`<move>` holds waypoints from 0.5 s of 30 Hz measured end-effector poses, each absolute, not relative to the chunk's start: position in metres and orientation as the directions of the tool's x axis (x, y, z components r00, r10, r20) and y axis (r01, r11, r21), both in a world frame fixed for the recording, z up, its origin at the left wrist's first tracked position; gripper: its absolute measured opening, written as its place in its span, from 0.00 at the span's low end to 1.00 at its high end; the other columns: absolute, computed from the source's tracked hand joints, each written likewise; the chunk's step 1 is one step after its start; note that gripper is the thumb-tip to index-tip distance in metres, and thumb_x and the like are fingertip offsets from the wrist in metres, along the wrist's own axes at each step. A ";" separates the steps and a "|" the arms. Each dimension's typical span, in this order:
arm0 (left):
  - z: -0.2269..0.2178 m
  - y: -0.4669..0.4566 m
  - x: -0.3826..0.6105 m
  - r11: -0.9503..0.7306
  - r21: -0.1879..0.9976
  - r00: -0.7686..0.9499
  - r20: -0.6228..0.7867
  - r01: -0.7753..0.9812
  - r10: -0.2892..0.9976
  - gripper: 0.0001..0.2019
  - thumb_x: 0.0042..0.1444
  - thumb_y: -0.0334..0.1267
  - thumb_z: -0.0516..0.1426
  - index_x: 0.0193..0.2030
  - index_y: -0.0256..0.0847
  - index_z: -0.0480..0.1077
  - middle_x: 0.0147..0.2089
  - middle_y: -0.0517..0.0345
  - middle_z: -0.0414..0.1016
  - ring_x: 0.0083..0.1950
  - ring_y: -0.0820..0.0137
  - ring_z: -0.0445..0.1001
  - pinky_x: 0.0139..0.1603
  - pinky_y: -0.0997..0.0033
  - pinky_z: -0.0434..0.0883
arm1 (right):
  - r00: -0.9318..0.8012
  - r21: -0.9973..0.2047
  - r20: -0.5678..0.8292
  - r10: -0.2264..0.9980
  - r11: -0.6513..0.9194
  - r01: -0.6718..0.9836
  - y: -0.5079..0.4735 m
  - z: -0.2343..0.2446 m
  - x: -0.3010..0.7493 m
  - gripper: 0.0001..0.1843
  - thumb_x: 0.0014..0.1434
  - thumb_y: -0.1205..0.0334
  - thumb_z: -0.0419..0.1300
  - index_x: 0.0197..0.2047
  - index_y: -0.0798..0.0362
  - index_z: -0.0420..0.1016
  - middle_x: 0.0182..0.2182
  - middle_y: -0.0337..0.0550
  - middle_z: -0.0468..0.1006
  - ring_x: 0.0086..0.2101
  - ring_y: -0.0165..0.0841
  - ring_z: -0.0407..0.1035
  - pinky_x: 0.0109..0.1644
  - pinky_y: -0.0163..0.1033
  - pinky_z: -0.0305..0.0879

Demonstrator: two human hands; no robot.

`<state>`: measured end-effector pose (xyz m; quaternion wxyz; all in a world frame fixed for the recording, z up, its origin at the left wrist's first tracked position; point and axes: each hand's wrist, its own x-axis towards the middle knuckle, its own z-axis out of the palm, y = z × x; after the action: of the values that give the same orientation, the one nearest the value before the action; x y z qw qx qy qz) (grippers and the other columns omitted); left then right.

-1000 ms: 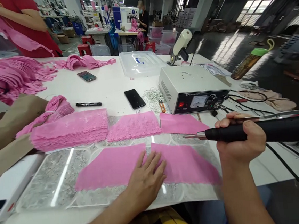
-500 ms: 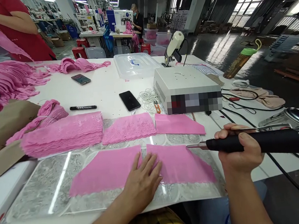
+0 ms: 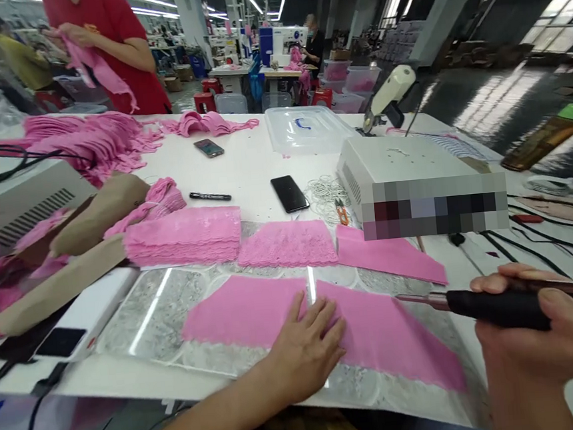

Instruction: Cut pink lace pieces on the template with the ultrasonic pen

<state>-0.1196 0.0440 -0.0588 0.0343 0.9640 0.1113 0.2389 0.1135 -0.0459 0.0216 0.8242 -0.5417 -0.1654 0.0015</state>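
- While the left hand [image 3: 311, 347] lies flat across pink pieces [image 3: 392, 333] (probably steadying them),
- the right hand [image 3: 539, 347] clasps a black-handled tool [image 3: 495, 309], apparently for control.

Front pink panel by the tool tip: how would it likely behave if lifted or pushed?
The panel is probably floppy: it lies flat and looks thin, like cloth. It seems light, showing little thickness at its edges. Pushed, it might slide on the glossy mat, or wrinkle where the left hand lies across its left edge.
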 end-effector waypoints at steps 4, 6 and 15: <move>-0.055 0.043 -0.120 -0.968 0.135 0.877 0.413 0.209 0.247 0.16 0.68 0.43 0.51 0.56 0.36 0.69 0.59 0.45 0.72 0.62 0.57 0.69 0.66 0.43 0.61 | 0.942 -0.885 0.253 0.219 0.446 0.134 -0.033 0.027 0.100 0.06 0.38 0.59 0.53 0.21 0.46 0.72 0.26 0.43 0.64 0.23 0.35 0.55 0.18 0.47 0.57; -0.056 0.043 -0.120 -0.968 0.138 0.875 0.415 0.211 0.250 0.16 0.68 0.43 0.51 0.55 0.36 0.69 0.59 0.45 0.72 0.62 0.56 0.69 0.65 0.42 0.62 | 0.924 -0.877 0.259 0.281 0.470 0.103 -0.023 0.026 0.092 0.07 0.39 0.59 0.54 0.23 0.46 0.72 0.27 0.42 0.67 0.23 0.34 0.57 0.20 0.47 0.60; -0.056 0.043 -0.120 -0.970 0.135 0.884 0.401 0.203 0.241 0.18 0.68 0.45 0.51 0.57 0.35 0.68 0.60 0.44 0.70 0.62 0.55 0.67 0.65 0.42 0.61 | 0.813 -0.840 0.364 0.454 0.538 0.076 0.021 0.013 0.053 0.10 0.42 0.58 0.58 0.29 0.52 0.71 0.29 0.38 0.71 0.22 0.28 0.63 0.28 0.41 0.67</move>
<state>-0.1200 0.0432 -0.0556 0.0445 0.9695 0.1146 0.2122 0.0527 0.0205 0.0126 0.8297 -0.4671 -0.2835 0.1139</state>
